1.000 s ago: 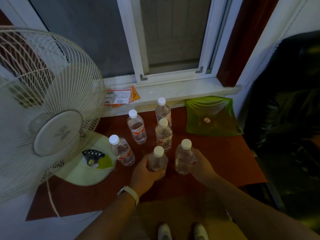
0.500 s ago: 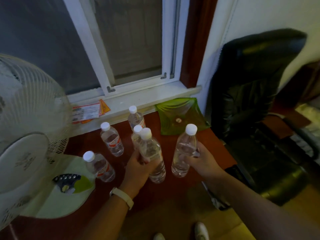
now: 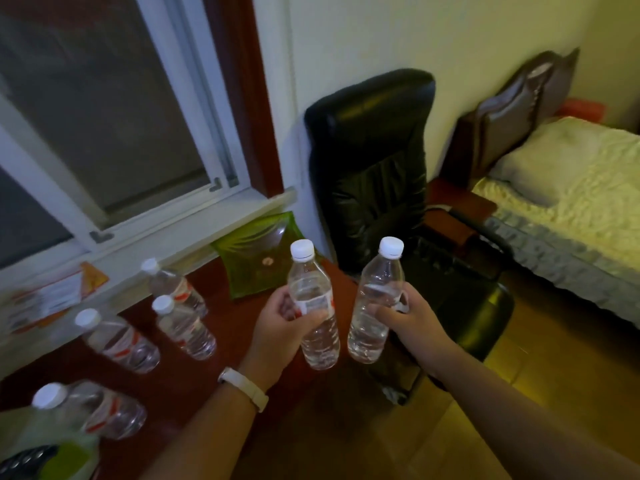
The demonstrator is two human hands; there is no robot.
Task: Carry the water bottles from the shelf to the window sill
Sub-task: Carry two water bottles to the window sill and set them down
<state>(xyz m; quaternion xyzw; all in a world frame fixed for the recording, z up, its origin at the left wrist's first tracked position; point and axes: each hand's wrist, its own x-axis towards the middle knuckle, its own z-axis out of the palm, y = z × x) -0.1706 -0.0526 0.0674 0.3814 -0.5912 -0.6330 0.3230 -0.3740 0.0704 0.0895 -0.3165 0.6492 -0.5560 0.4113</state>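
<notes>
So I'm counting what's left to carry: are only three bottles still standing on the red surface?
No, four bottles stand there, besides the two held in the hands.

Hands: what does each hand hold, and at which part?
Left hand holds a bottle at its label; right hand holds another bottle around the middle.

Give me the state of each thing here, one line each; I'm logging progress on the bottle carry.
Left hand: gripping a bottle, lifted.
Right hand: gripping a bottle, lifted.
Left-hand bottle: capped, upright, in the air.
Right-hand bottle: capped, upright, in the air.
Four other bottles: capped, standing on the red surface.
Window: shut.
Window sill: no bottles on it yet.
Green dish: one small item inside.
</notes>
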